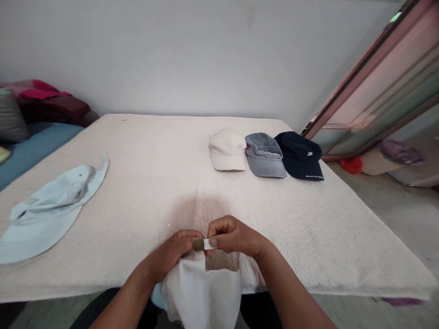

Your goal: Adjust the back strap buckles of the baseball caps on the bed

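Observation:
A white cap (206,292) hangs at the near edge of the table, its back opening facing up at me. My left hand (171,253) is closed on the brass-coloured buckle (198,244) at the back of this cap. Between the thumb and curled fingers of my right hand (236,237) is the white strap (207,244), right beside the buckle. A pale blue part (158,296) shows under the cap's left side; most of its front is hidden below.
Beige (227,148), grey (265,154) and navy (299,155) caps stand in a row at the back right. A pale blue cap (51,208) lies at the left. All rest on a table with a cream cloth (147,160), against a wall (185,55).

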### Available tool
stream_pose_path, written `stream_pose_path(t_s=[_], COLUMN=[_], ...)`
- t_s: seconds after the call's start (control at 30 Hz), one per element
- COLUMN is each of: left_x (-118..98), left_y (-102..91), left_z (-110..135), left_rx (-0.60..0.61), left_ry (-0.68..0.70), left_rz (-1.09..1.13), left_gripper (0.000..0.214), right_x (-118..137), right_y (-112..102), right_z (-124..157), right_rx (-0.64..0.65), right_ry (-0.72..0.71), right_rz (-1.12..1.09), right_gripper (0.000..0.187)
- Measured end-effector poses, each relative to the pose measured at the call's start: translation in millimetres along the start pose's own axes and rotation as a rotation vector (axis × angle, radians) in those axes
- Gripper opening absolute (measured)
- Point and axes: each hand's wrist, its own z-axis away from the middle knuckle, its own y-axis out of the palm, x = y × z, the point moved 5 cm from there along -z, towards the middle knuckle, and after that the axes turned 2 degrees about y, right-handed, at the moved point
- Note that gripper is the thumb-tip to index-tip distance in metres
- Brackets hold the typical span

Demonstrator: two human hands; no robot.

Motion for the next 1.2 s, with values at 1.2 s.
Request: stream_pose_path(t_s=[1.2], left_x=[9.0], left_y=[-10.2], left_z=[0.1], left_rx=[-0.116], left_ry=[-0.011], left_rz=[0.308], left_gripper=[0.027], right_x=[-15.6], right_y=[-1.8], right_z=[6.9], right_rx=[-0.176], right_ry=[0.075], right_rz=[-0.150], right_gripper=[0.025])
